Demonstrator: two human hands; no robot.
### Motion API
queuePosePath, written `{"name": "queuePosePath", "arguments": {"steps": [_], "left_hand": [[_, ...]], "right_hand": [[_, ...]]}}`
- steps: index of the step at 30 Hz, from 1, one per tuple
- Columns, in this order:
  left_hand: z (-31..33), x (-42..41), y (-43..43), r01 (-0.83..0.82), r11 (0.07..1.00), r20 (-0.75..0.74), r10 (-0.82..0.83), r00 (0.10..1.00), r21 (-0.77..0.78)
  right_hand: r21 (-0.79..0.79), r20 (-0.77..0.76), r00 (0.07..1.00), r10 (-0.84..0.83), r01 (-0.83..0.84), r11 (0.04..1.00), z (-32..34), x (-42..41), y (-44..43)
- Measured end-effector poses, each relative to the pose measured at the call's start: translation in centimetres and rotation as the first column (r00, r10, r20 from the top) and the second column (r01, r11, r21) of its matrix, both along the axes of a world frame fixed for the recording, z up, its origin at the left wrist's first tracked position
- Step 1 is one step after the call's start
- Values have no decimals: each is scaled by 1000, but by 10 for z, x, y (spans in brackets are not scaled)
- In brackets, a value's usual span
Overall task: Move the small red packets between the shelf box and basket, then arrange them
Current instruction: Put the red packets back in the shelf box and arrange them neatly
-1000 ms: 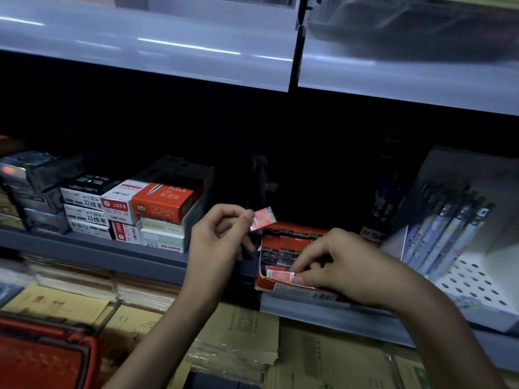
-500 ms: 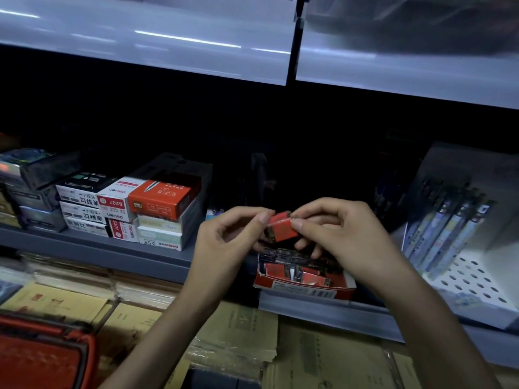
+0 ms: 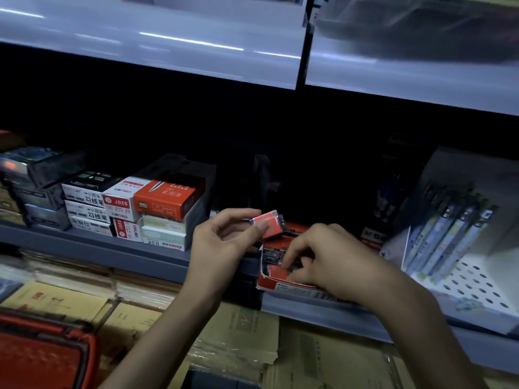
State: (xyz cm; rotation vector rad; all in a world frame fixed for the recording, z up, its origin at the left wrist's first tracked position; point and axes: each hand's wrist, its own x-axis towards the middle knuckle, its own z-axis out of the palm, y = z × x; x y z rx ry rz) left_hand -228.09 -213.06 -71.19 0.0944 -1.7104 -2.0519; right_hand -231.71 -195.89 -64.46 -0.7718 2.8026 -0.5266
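My left hand (image 3: 224, 242) pinches small red packets (image 3: 269, 226) between thumb and fingers, held just above the left end of the shelf box (image 3: 273, 285). The shelf box is a low red open carton at the shelf's front edge, with more red packets (image 3: 278, 273) inside. My right hand (image 3: 328, 262) reaches down into the box, fingertips curled on a packet there; the fingers hide most of it. A red basket (image 3: 42, 352) shows at the bottom left corner.
Stacked pen boxes (image 3: 165, 203) stand on the shelf to the left. A white perforated display of pens (image 3: 455, 242) stands at the right. Brown paper packs (image 3: 241, 338) lie on the lower level. Another shelf overhangs above.
My right hand has let go of the packets at my left hand and dropped back into the box. My left hand keeps the packets and has stayed near the same spot.
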Motion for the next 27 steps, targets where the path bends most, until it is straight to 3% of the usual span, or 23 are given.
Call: {"name": "queuePosePath", "arguments": {"steps": [5, 9, 19, 27], "left_hand": [[1, 0, -1, 7, 1000, 28, -7, 1000, 14], [0, -2, -1, -3, 999, 35, 1, 999, 52], [1, -3, -1, -19, 998, 49, 16, 999, 59], [2, -3, -1, -30, 997, 53, 26, 998, 71]], "right_hand": [[114, -110, 992, 64, -51, 992, 0, -2, -6], [99, -122, 988, 90, -78, 992, -3, -5, -6], [-133, -28, 994, 104, -107, 985, 5, -8, 16], [-418, 78, 997, 31, 5, 908, 19, 5, 23]]}}
